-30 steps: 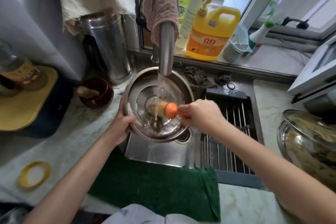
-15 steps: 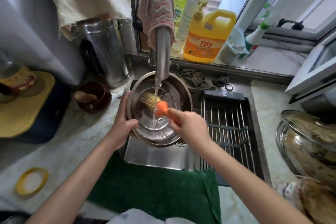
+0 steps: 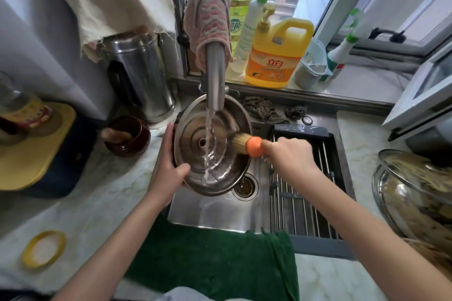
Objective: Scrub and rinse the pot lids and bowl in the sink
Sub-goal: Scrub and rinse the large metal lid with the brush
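A round steel pot lid (image 3: 195,134) is held tilted over the sink (image 3: 215,212), its inner side facing me, and tap water (image 3: 210,139) runs down it. My left hand (image 3: 168,166) grips the lid's left rim, thumb over the edge. My right hand (image 3: 288,156) grips the orange handle of a scrub brush (image 3: 247,145). The brush's pale bristles touch the lid's right side. No bowl or second lid can be picked out in the sink.
The faucet spout (image 3: 215,76) with a pink cloth draped on it hangs over the lid. A drying rack (image 3: 300,190) fills the sink's right half. Detergent bottles (image 3: 276,54) line the sill. A brown cup (image 3: 129,137) and steel kettle (image 3: 139,73) stand left, a glass lid (image 3: 415,193) right, a green towel (image 3: 215,259) in front.
The brush has swept from the lid's middle and upper left across to its right edge. The lid stays under the running water, still held by my left hand.
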